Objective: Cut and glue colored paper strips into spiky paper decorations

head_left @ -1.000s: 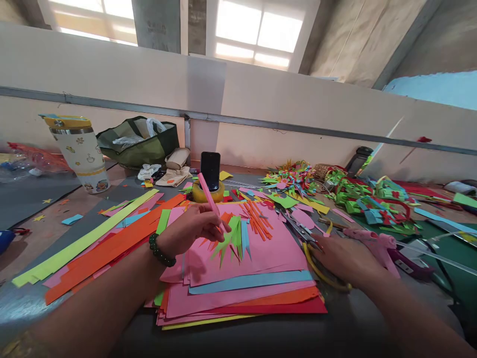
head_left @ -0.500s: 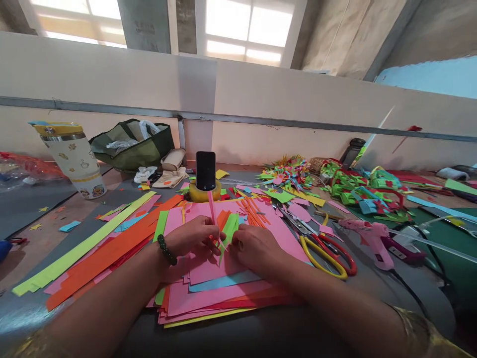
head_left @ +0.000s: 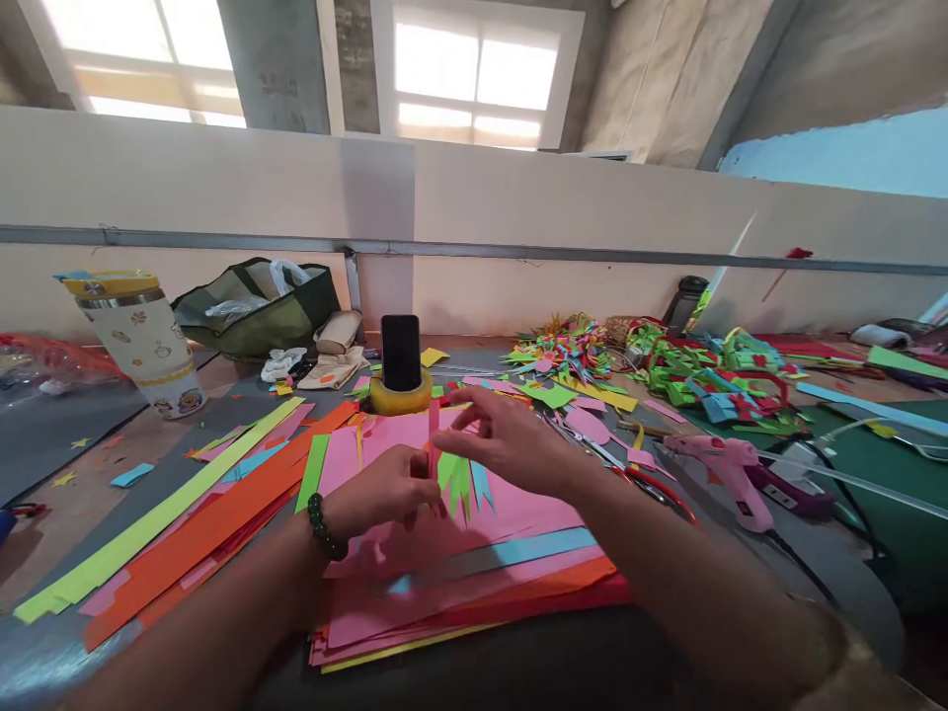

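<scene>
Seen above pink paper stack (head_left: pixel 518 513): left hand (head_left: pixel 385 494) pinched on upright pink strip (head_left: pixel 434 439), lower end hidden behind fingers. Right hand (head_left: pixel 511 444) just beside, fingers spread, empty. Blurred; contact unclear.

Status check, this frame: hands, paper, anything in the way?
Left hand pinching pink strip upright. Right hand open beside it. Scissors by right wrist, not blocking.

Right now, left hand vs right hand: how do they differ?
Left hand is closed, pinching a pink strip upright; right hand is open, fingers spread. Left hand wears a dark bead bracelet; right hand's wrist shows none. Both are over the pink paper stack.
</scene>
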Available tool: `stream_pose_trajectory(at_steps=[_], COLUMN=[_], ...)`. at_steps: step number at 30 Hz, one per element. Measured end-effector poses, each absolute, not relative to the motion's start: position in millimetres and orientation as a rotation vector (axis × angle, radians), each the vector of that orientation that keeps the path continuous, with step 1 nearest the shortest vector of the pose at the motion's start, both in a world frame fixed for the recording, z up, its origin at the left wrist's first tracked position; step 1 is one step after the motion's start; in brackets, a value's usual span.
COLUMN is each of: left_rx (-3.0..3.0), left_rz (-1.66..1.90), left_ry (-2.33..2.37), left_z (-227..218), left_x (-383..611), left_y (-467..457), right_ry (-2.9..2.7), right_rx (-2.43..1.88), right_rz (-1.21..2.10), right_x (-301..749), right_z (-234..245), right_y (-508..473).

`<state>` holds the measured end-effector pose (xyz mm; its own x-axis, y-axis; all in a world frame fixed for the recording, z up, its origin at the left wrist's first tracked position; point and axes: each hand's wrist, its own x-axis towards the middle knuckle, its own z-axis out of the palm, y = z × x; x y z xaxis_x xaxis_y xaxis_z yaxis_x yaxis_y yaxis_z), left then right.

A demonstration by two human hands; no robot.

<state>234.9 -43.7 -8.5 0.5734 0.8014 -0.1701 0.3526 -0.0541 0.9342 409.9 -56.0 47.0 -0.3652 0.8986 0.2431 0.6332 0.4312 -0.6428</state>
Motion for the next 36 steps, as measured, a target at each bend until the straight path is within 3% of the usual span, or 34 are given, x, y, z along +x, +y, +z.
stream_pose_trajectory(at_steps=[5,12,21,30,36], left_rx=[1.623,1.531,1.474,1.406,1.270], left_rz=[0.541,0.728,0.672,0.487,0.660], left_ry=[0.954,0.831,0.874,0.855,0.836], left_z=[-8,-11,-21,0,-5], left_x=[236,228,225,206,216], left_y=[-43,-34,-24,-26,-28], right_ry=[-1.737,-1.601,-1.317,-1.168,-1.268], right_rx=[-1.117,-0.982,-1.036,-1.009,-1.001], right_rz=[1.082,1.306,1.390,1.341,1.345], right_x=[394,406,418,438,420], right_z=[20,15,10,22,14], right_y=[-24,-24,-6,7,-7])
